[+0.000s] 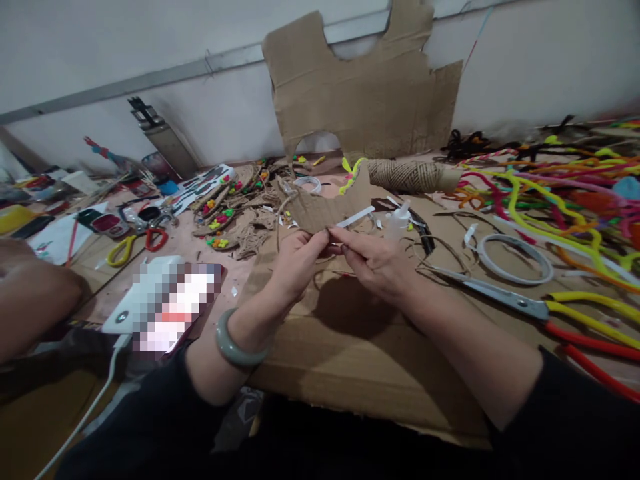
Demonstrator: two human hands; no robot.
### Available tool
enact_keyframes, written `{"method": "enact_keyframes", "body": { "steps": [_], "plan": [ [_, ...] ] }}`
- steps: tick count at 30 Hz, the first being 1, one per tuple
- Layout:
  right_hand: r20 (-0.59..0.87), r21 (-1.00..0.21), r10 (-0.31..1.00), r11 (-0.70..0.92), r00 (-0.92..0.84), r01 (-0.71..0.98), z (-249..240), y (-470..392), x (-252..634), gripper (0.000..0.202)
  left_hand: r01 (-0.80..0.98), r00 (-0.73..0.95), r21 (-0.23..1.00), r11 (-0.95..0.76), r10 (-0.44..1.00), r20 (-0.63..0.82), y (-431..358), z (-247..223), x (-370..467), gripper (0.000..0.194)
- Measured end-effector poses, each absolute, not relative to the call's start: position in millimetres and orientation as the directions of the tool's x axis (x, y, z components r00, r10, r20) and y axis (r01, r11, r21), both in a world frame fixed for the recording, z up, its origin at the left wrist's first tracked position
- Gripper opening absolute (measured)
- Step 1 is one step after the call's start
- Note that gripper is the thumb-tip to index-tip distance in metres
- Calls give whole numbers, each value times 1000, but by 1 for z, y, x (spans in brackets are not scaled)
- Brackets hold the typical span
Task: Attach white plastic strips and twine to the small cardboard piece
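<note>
Between both hands is a curved cardboard cutout (pixel 327 208), its concave edge facing away from me. My left hand (pixel 299 261) wears a grey-green bangle (pixel 237 341) at the wrist and pinches the cutout's near edge. My right hand (pixel 374 265) meets it there, thumb and fingertips closed at the same edge. Whatever small thing may lie between the fingertips is hidden. Twine shows along the cutout's left side, and yellow trim (pixel 353 175) appears at its right tip; I cannot tell if that trim is attached. Beyond it lies a spool of twine (pixel 407 175).
Large scissors (pixel 523 305) and a tape roll (pixel 515 259) lie right, near colourful cords (pixel 545 200). A glue bottle (pixel 399 220) stands behind my right hand. Left are decorated twine pieces (pixel 225 217), a phone (pixel 187 310), a white power bank (pixel 145 293) and another person's arm (pixel 35 297).
</note>
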State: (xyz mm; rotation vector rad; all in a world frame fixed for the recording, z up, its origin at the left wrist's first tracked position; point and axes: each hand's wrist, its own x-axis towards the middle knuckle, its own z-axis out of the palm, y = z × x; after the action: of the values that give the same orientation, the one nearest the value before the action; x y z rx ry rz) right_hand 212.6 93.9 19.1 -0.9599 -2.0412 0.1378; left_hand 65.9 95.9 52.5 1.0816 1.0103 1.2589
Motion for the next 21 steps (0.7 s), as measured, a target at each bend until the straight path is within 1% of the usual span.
{"method": "enact_keyframes", "body": {
  "steps": [3, 6, 10, 12, 14, 16, 17, 19, 21],
  "plan": [
    [694, -430, 660, 700, -287, 570, 23, 94, 215, 38, -228, 68, 973, 15, 998, 1, 96, 52, 64, 13],
    [726, -427, 653, 674, -216, 603, 27, 94, 218, 36, -244, 67, 970, 19, 998, -3, 97, 52, 63, 15],
    [696, -429, 681, 648, -226, 630, 28, 96, 219, 37, -281, 59, 959, 42, 998, -26, 97, 54, 62, 15],
    [666, -462, 714, 623, -217, 631, 28, 97, 220, 37, -292, 57, 955, 46, 998, -31, 98, 54, 62, 13],
    [631, -548, 762, 572, -147, 610, 29, 98, 220, 33, -295, 47, 954, 45, 998, -33, 97, 55, 62, 13],
    [556, -696, 831, 484, -29, 531, 30, 101, 220, 23, -293, 33, 956, 35, 999, -27, 97, 55, 63, 13],
    [494, -779, 869, 431, 21, 456, 31, 102, 220, 21, -293, 28, 956, 29, 999, -22, 96, 56, 63, 13],
    [336, -916, 940, 312, 57, 253, 32, 105, 220, 28, -294, 25, 955, 26, 999, -20, 96, 56, 62, 14],
    [192, -980, 981, 191, 7, 45, 34, 107, 219, 38, -297, 41, 954, 33, 999, -22, 95, 56, 62, 14]
  ]
}}
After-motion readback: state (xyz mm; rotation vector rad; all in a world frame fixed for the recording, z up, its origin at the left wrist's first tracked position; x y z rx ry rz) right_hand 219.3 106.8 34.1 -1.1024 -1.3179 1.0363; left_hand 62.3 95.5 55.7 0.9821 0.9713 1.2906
